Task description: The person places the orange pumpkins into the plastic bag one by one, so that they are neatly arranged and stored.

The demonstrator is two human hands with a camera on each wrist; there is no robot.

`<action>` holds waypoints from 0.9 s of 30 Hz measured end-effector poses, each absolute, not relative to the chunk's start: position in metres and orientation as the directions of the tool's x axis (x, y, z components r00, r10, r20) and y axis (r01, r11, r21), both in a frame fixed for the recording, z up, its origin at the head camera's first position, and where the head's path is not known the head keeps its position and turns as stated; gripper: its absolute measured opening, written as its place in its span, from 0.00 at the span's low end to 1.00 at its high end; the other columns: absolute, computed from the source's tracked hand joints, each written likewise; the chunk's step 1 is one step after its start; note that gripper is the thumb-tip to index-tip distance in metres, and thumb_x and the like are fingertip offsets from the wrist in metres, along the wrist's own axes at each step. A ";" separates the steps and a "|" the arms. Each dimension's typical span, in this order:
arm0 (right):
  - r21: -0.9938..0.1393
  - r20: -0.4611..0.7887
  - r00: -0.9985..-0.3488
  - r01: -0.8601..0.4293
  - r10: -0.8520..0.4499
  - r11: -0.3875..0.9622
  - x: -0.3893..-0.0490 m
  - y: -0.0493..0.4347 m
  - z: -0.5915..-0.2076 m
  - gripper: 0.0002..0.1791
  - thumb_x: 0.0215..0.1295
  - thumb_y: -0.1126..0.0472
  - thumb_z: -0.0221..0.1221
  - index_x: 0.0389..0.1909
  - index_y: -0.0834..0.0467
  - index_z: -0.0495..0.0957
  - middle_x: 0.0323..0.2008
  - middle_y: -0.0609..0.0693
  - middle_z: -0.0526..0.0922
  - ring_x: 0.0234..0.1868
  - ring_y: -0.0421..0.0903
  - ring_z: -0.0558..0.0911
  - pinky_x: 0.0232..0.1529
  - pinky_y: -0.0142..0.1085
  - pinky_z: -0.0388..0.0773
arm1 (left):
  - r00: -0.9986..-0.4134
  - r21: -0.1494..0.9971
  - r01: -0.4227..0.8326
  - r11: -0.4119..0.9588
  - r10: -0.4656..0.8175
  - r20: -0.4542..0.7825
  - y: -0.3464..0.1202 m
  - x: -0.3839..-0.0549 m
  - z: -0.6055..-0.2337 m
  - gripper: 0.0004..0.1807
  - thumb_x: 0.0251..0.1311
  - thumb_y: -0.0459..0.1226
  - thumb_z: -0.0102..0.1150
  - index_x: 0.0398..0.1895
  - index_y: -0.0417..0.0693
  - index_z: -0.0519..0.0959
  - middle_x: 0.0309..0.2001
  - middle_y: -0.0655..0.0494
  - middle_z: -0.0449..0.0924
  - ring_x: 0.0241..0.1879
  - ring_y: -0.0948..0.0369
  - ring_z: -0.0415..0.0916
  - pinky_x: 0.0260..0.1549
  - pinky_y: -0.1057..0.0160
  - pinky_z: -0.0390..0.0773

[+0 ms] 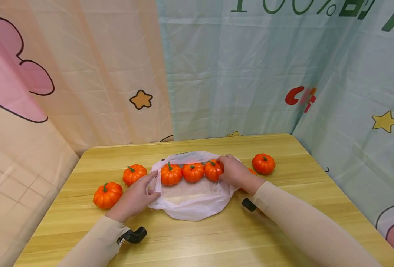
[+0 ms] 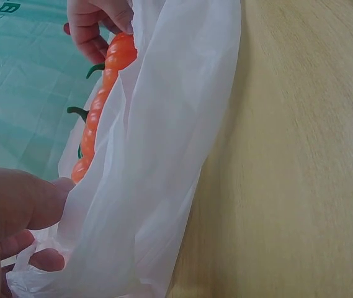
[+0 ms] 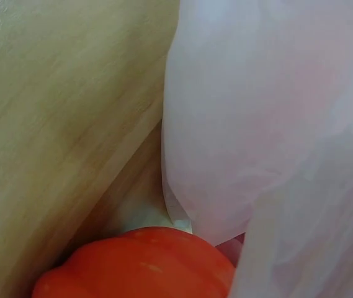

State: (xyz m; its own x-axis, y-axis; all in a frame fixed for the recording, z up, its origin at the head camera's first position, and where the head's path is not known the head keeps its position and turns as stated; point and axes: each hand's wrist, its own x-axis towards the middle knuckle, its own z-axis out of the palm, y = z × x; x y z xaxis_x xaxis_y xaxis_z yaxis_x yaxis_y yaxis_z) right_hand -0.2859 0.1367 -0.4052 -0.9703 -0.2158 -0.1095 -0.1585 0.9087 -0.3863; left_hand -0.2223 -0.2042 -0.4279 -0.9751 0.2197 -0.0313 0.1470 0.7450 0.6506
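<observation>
White bag point(image 1: 197, 212) lies crosswise, opening seemingly upward.

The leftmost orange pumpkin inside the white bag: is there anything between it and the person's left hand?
Yes: the white bag. In the head view, its left edge lies between the left hand and that orange pumpkin. Nothing else is visible in that gap.

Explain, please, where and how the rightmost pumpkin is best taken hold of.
Probably by its bulging sides, from above and right: the rightmost pumpkin is round, its short stem offers little to hold, and another pumpkin and the right hand lie to its left.
</observation>
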 end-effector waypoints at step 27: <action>-0.575 0.063 -0.981 -0.188 -0.186 0.797 -0.276 0.188 -0.360 0.29 0.76 0.57 0.62 0.74 0.59 0.70 0.72 0.62 0.73 0.70 0.65 0.75 0.67 0.59 0.76 | -0.976 0.657 0.132 0.743 0.214 -0.047 -0.205 -0.223 -0.428 0.44 0.66 0.40 0.70 0.82 0.46 0.61 0.71 0.42 0.71 0.31 0.59 0.73 0.30 0.66 0.76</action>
State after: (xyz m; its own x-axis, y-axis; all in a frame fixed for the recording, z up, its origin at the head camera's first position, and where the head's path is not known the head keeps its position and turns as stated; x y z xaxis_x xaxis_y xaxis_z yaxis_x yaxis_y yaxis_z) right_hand -0.2761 0.1880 -0.3596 -0.9806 -0.1855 0.0628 -0.1875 0.7967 -0.5746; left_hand -0.2231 -0.2053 -0.4282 -0.9757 0.2142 -0.0469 0.1315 0.7426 0.6566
